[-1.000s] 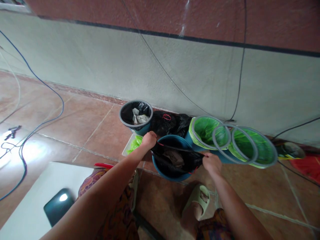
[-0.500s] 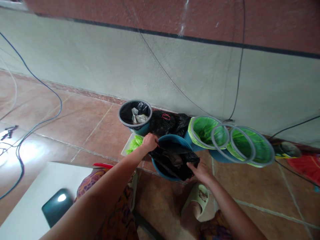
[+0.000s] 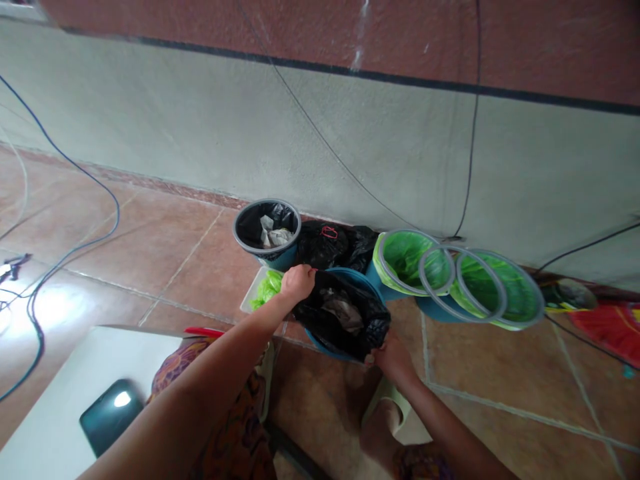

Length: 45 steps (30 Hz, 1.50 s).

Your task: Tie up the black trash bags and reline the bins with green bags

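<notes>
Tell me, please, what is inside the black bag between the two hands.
The black bag holds crumpled brownish material; whatever lies beneath it is covered and cannot be seen.

Left hand [image 3: 299, 283]: closed, knuckles up, forearm extended. Right hand [image 3: 393, 357]: fingers bent, lower and rightward of the left; arms converging forward.

My black liner [image 3: 315, 311] sits in a blue bin [image 3: 373, 281] at centre; right of it, bright green liners [image 3: 410, 255] have grey rims. Purple-and-orange swirls pattern my clothing [image 3: 176, 368], lower left, beside a white surface [image 3: 55, 400].
</notes>
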Available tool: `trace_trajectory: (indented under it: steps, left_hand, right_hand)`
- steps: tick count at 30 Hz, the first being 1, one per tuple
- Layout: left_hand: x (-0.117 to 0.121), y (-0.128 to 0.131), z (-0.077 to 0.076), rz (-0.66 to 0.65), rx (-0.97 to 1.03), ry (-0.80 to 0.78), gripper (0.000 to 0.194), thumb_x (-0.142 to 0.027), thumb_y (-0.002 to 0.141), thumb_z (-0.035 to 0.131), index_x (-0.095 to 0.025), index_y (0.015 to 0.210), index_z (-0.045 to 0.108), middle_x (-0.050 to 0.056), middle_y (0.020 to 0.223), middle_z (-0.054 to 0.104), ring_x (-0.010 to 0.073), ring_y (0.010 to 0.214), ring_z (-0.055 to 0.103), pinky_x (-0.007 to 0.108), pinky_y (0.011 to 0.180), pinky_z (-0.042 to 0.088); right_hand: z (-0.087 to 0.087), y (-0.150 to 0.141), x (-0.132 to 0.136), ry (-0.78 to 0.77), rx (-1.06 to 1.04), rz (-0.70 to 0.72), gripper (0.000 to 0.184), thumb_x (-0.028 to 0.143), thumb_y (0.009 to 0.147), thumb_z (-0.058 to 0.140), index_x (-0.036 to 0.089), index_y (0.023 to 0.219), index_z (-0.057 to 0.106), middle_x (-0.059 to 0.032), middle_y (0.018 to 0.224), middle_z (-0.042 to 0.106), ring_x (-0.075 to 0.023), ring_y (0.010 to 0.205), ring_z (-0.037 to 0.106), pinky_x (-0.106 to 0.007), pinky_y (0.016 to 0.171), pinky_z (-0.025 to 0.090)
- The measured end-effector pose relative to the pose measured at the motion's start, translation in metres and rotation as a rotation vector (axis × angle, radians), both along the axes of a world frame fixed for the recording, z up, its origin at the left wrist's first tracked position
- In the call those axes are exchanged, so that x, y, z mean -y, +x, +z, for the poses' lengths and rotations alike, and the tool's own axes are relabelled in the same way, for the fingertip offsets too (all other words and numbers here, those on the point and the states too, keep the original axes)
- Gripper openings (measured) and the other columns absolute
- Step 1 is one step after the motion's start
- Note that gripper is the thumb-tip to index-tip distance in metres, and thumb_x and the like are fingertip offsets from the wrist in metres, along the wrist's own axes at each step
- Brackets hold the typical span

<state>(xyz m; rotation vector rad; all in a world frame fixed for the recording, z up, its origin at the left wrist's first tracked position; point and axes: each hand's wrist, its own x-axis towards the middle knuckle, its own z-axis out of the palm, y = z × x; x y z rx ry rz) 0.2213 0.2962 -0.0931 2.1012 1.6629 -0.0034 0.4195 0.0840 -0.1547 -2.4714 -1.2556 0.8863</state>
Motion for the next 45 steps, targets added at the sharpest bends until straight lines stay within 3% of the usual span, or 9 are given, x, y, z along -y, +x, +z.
trace_trajectory:
  steps: [4, 8, 14, 21, 26, 29, 33, 37, 45]
  left_hand:
    - [-0.001, 0.0, 0.006, 0.052, 0.081, 0.042, 0.037, -0.037, 0.097, 0.04, -0.022, 0.094, 0.074, 0.01, 0.1, 0.074, 0.023, 0.097, 0.069, 0.029, 0.08, 0.047]
    - [-0.006, 0.0, 0.015, 0.116, 0.247, 0.078, 0.037, -0.036, 0.096, 0.041, -0.02, 0.088, 0.074, 0.007, 0.089, 0.074, 0.0196, 0.088, 0.068, 0.026, 0.074, 0.046]
    - [-0.012, 0.001, 0.028, 0.141, 0.738, -0.033, 0.039, -0.043, 0.09, 0.047, -0.016, 0.079, 0.073, 0.004, 0.076, 0.071, 0.0169, 0.075, 0.064, 0.024, 0.067, 0.048]
    - [-0.007, 0.001, 0.038, 0.242, 1.257, -0.469, 0.043, -0.056, 0.08, 0.062, -0.013, 0.082, 0.066, 0.004, 0.072, 0.066, 0.0133, 0.066, 0.062, 0.024, 0.061, 0.049]
    - [-0.015, -0.006, 0.034, 0.368, 1.376, -0.489, 0.039, -0.052, 0.078, 0.069, -0.014, 0.081, 0.063, -0.009, 0.052, 0.039, 0.0034, 0.043, 0.04, 0.021, 0.055, 0.048]
    - [-0.013, -0.003, 0.034, 0.362, 1.332, -0.451, 0.036, -0.049, 0.077, 0.071, -0.014, 0.085, 0.064, -0.008, 0.057, 0.043, 0.0033, 0.044, 0.04, 0.018, 0.048, 0.041]
    - [0.008, 0.013, 0.047, 0.032, 1.353, -0.519, 0.038, -0.049, 0.081, 0.067, -0.013, 0.092, 0.069, 0.0, 0.07, 0.059, 0.0069, 0.058, 0.051, 0.02, 0.054, 0.041]
    - [0.03, 0.032, 0.061, -0.212, 1.335, -0.576, 0.044, -0.052, 0.087, 0.059, -0.015, 0.107, 0.071, 0.005, 0.083, 0.067, 0.0101, 0.069, 0.055, 0.024, 0.067, 0.044]
    - [0.037, 0.046, 0.059, -0.257, 1.283, -0.526, 0.055, -0.055, 0.091, 0.052, -0.014, 0.126, 0.064, 0.005, 0.084, 0.068, 0.0122, 0.071, 0.057, 0.026, 0.072, 0.047]
  right_hand:
    - [0.02, 0.022, -0.019, 0.131, -0.175, -0.183, 0.049, 0.021, 0.073, 0.057, 0.016, 0.122, 0.058, -0.0052, 0.078, 0.071, -0.0227, 0.072, 0.069, -0.034, 0.069, 0.052]
    - [0.058, 0.031, -0.043, 0.53, -0.526, -0.422, 0.045, 0.035, 0.071, 0.066, 0.018, 0.113, 0.063, -0.0011, 0.075, 0.069, -0.018, 0.067, 0.067, -0.033, 0.069, 0.054]
    - [0.107, 0.037, -0.063, 0.885, -0.734, -0.561, 0.041, 0.035, 0.061, 0.082, 0.02, 0.097, 0.07, 0.0026, 0.069, 0.065, -0.0136, 0.065, 0.064, -0.031, 0.068, 0.053]
    - [0.101, 0.055, -0.059, 0.648, -0.607, -0.542, 0.041, 0.035, 0.053, 0.082, 0.016, 0.088, 0.072, 0.0016, 0.063, 0.064, -0.0076, 0.046, 0.046, -0.022, 0.044, 0.035]
    - [0.095, 0.081, -0.059, 0.76, -0.343, -0.753, 0.036, 0.036, 0.057, 0.074, 0.016, 0.086, 0.071, -0.0026, 0.071, 0.066, -0.0097, 0.051, 0.048, -0.021, 0.041, 0.032]
    - [0.096, 0.075, -0.059, 0.78, -0.413, -0.869, 0.03, 0.035, 0.055, 0.075, 0.017, 0.078, 0.068, 0.0024, 0.059, 0.059, -0.0075, 0.043, 0.041, -0.022, 0.038, 0.03]
    - [0.108, 0.035, -0.064, 0.718, -0.66, -0.517, 0.031, 0.039, 0.063, 0.076, 0.018, 0.084, 0.07, 0.0039, 0.059, 0.058, -0.0083, 0.046, 0.046, -0.023, 0.044, 0.039]
    - [0.132, 0.005, -0.076, 0.893, -0.802, -0.254, 0.025, 0.038, 0.072, 0.076, 0.023, 0.092, 0.071, 0.0009, 0.083, 0.067, -0.0121, 0.07, 0.061, -0.028, 0.069, 0.05]
    - [0.153, -0.003, -0.084, 0.888, -0.93, -0.154, 0.024, 0.036, 0.073, 0.077, 0.023, 0.092, 0.071, -0.0005, 0.087, 0.068, -0.0142, 0.078, 0.06, -0.032, 0.077, 0.048]
